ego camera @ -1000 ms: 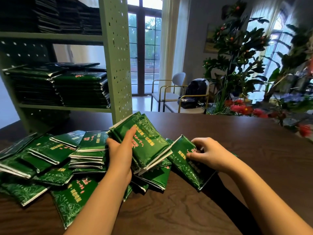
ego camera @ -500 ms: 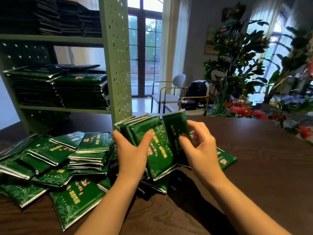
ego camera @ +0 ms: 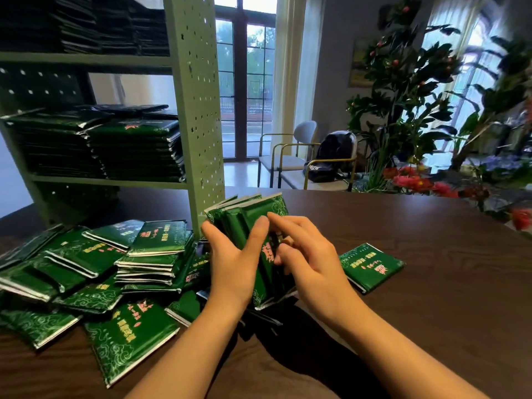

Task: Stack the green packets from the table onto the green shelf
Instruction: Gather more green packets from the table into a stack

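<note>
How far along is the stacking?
Done: stacks of packets already fill the shelf. In hand: the left hand grips an upright bundle while the right hand squares it. Left: a loose pile and one lone packet on the table.

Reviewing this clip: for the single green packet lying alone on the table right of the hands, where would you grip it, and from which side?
The lone packet lies flat with nothing on it. I would probably pinch its near long edge from above with the right hand, the nearer hand; that side faces open table.
</note>
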`<state>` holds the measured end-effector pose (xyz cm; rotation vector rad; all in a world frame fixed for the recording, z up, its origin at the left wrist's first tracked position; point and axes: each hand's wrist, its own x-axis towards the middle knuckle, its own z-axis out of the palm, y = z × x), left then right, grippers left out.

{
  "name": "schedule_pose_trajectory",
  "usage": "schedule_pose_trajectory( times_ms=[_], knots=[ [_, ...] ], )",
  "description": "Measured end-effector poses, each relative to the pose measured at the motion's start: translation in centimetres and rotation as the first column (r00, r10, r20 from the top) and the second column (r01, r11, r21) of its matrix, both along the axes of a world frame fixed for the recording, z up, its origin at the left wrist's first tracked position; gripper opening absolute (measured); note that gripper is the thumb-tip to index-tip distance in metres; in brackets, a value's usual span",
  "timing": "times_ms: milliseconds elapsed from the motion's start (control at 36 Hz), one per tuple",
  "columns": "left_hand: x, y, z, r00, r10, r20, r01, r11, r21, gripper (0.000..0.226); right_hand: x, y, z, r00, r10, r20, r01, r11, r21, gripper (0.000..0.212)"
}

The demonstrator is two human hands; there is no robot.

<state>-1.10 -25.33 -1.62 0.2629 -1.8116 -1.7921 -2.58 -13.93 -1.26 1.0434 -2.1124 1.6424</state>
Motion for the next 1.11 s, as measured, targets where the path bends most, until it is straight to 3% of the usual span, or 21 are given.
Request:
schedule_pose_trajectory(
  times_ms=[83,167,222,278,361,472,528,611,750,806,889,1028,1111],
  knots=[
    [0.1,-0.3,0.2,0.998,0.020,0.053,-0.018,1.000,-0.025,0.109,-0.2,0.4,0.4,0.983,0.124,0.135,-0.108,0.987,-0.117,0.046],
    [-0.1,-0.5,0.1,0.996,-0.003,0.092,0.003,1.000,0.005,0.101,-0.7,1.4,1.4,0.948,0.216,0.234,-0.164,0.961,-0.225,0.049],
    [-0.1,-0.5,-0.1,0.993,-0.009,0.114,0.011,1.000,-0.015,0.099,-2.0,2.9,1.7,0.976,0.112,0.184,-0.089,0.988,-0.128,0.048],
    [0.0,-0.4,-0.1,0.993,-0.020,0.119,0.021,1.000,-0.011,0.099,-3.8,4.9,1.4,0.995,-0.075,0.060,0.067,0.990,0.122,0.047],
    [-0.1,-0.6,0.0,0.992,-0.027,0.121,0.022,0.999,0.039,0.098,-6.1,7.8,0.8,0.978,-0.209,0.017,0.173,0.852,0.493,0.051],
    [-0.2,-1.0,0.1,0.991,-0.033,0.126,0.016,0.990,0.139,0.090,-7.6,9.9,0.0,0.948,-0.308,0.079,0.122,0.581,0.805,0.053],
    [-0.1,-1.2,0.1,0.992,-0.023,0.124,0.000,0.984,0.180,0.097,-7.7,10.5,-0.1,0.924,-0.364,0.116,0.075,0.471,0.879,0.054],
    [-0.5,-1.7,-0.3,0.994,-0.035,0.104,0.009,0.971,0.240,0.118,-7.6,11.1,0.2,0.901,-0.421,0.101,0.073,0.378,0.923,0.053],
    [-0.7,-2.1,-0.7,0.993,-0.046,0.106,0.012,0.955,0.296,0.122,-7.4,12.0,1.2,0.883,-0.469,-0.021,0.134,0.210,0.968,0.050],
    [-0.8,-2.1,-0.8,0.993,-0.047,0.106,0.014,0.957,0.290,0.122,-7.4,12.6,1.5,0.868,-0.496,0.014,0.109,0.218,0.970,0.049],
    [-0.8,-2.0,-0.8,0.993,-0.055,0.106,0.024,0.962,0.273,0.120,-7.3,13.0,1.6,0.860,-0.499,0.103,0.068,0.313,0.947,0.036],
    [-0.4,-1.6,-0.3,0.995,-0.044,0.092,0.025,0.980,0.198,0.106,-7.1,12.8,2.2,0.891,-0.444,0.097,0.106,0.410,0.906,0.027],
    [0.0,-1.2,0.1,0.996,-0.031,0.087,0.023,0.996,0.089,0.114,-6.8,12.6,2.8,0.910,-0.399,0.115,0.155,0.584,0.797,0.019]
  ],
)
